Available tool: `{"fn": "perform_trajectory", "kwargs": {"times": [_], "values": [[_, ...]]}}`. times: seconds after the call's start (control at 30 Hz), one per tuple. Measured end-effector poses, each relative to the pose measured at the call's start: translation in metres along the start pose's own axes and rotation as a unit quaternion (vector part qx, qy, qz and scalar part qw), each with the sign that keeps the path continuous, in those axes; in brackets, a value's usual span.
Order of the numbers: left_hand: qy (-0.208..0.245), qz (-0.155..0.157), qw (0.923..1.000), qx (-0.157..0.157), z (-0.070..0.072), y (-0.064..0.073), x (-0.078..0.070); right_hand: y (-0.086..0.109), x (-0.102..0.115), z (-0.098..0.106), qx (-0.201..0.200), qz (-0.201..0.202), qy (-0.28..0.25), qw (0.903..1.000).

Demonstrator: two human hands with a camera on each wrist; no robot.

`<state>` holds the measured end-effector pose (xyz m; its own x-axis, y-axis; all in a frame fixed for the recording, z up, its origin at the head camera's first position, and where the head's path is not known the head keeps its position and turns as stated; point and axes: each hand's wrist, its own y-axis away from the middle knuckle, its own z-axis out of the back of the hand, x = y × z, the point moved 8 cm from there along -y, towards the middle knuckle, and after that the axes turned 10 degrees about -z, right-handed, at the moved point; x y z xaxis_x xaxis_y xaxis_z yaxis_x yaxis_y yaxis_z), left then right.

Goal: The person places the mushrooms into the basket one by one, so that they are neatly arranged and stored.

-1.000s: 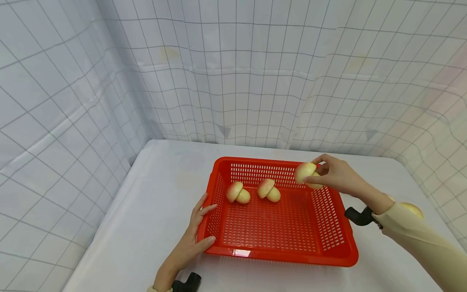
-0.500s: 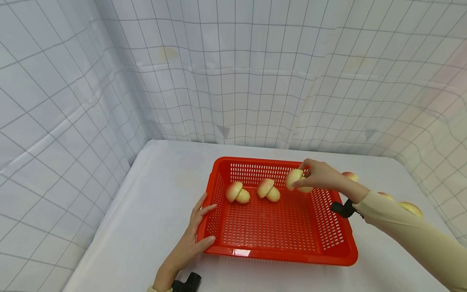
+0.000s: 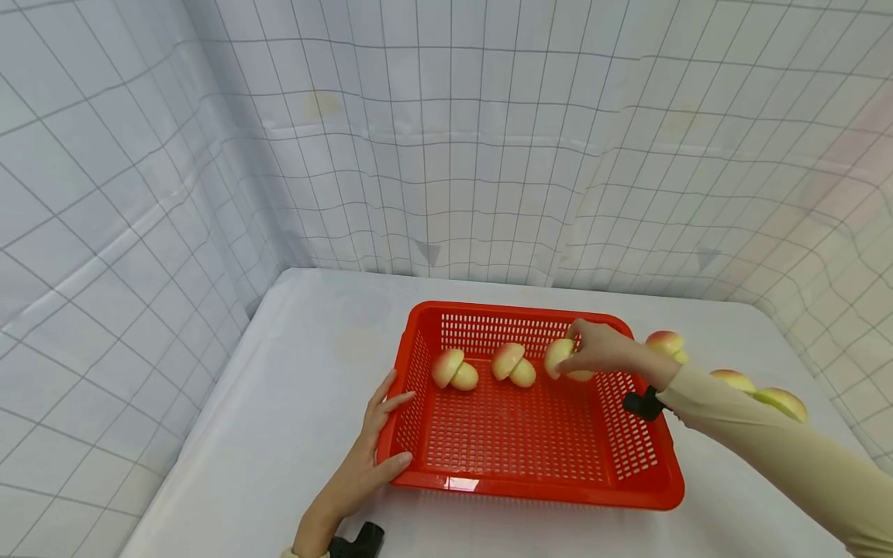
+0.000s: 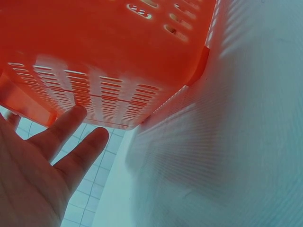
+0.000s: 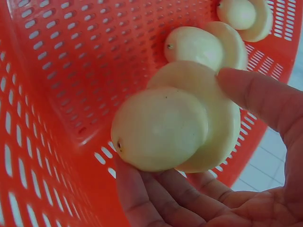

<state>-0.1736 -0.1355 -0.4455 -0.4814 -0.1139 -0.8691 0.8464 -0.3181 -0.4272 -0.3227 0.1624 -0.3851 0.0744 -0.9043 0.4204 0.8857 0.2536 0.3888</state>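
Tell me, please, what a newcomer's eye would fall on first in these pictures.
Probably the bright red basket on the white table, with the left hand at its left edge. Next comes the right hand inside it, holding a mushroom-shaped piece, with two similar pieces lying to its left. More pieces lie right of the basket.

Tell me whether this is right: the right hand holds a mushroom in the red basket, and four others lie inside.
Not four: only two others lie inside, the left mushroom and the middle mushroom, as the head view shows. The right hand does hold a mushroom in the red basket.
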Motion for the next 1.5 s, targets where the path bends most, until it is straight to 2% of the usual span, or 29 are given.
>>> {"fn": "perform_trajectory", "kwargs": {"times": [0.47, 0.87, 1.1, 1.5], "values": [[-0.008, -0.004, 1.0, 0.004, -0.001, -0.002, -0.002, -0.008, -0.006, -0.012, -0.008, -0.007, -0.015, 0.9998], [-0.009, -0.006, 0.9999, 0.007, -0.001, -0.001, -0.003, -0.006, -0.012, -0.02, -0.005, -0.018, -0.027, 0.9994], [0.001, 0.012, 0.9999, -0.005, -0.001, -0.001, -0.002, -0.005, -0.014, -0.023, 0.001, -0.028, -0.037, 0.9989], [0.003, 0.022, 0.9996, -0.015, 0.001, -0.001, -0.001, -0.003, -0.012, -0.024, 0.002, -0.031, -0.036, 0.9989]]}}
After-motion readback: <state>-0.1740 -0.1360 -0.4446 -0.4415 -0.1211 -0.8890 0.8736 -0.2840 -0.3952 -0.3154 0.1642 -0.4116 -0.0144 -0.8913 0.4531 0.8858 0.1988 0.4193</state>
